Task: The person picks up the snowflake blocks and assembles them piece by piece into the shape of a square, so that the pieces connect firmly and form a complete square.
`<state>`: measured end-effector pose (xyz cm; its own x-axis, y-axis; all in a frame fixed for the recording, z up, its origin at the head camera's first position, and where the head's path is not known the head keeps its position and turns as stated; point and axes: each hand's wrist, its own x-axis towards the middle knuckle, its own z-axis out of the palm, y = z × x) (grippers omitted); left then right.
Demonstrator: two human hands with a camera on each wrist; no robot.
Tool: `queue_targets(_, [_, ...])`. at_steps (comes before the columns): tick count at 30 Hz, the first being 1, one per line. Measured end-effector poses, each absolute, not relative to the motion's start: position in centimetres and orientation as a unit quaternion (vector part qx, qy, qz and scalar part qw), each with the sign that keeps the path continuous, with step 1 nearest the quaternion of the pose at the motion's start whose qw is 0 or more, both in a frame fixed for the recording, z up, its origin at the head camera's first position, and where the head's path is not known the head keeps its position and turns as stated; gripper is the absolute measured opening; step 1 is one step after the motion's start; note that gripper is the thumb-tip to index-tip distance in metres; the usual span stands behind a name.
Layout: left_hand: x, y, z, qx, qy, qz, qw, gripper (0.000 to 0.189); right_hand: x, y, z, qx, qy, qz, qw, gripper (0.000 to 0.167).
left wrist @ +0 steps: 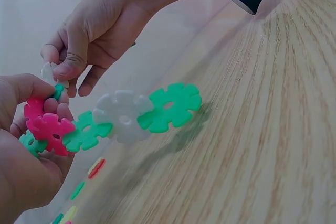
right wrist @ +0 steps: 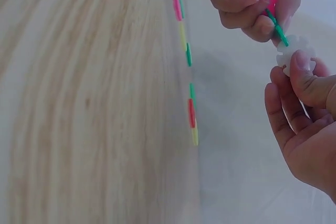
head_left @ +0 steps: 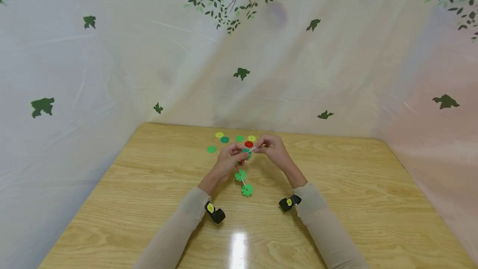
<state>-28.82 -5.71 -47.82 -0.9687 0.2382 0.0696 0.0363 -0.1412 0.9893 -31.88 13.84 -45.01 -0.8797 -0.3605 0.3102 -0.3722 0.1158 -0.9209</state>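
Observation:
My left hand [head_left: 227, 160] grips a chain of interlocking notched plastic discs. In the left wrist view the chain runs from pink discs [left wrist: 51, 133] through a green disc [left wrist: 86, 130] and a white disc [left wrist: 122, 116] to a green end disc [left wrist: 170, 107], which hangs out over the table. Between thumb and fingers, my right hand [head_left: 274, 149] pinches another white disc [right wrist: 295, 45]. Its edge meets a green disc [right wrist: 282, 34] at the chain's other end; how deep the notches sit cannot be told. Fingers of the left hand partly hide the chain's middle.
Loose discs lie near the far edge of the wooden table [head_left: 336, 186]: yellow [head_left: 219, 135], dark green [head_left: 225, 140], green [head_left: 211, 149] and red [head_left: 248, 144] among them. Behind the table hangs a pale cloth [head_left: 201, 82] with leaf and bird prints.

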Motion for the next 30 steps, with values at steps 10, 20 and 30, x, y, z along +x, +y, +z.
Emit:
queue_targets(10, [-28.78, -5.74, -47.41, 0.098, 0.650, 0.750, 0.070, 0.011, -32.06, 13.65, -45.13, 0.229, -0.741, 0.631, -0.004, 0.013])
queue_targets(20, [-29.03, -5.75, -47.47, 0.099, 0.648, 0.752, 0.069, 0.013, -32.00, 13.63, -45.21, 0.245, -0.738, 0.628, 0.009, 0.015])
queue_targets(30, [-28.91, -5.68, -47.06, 0.112, 0.651, 0.748, 0.071, 0.013, -31.66, 13.76, -44.86, 0.227, -0.741, 0.632, -0.005, 0.014])
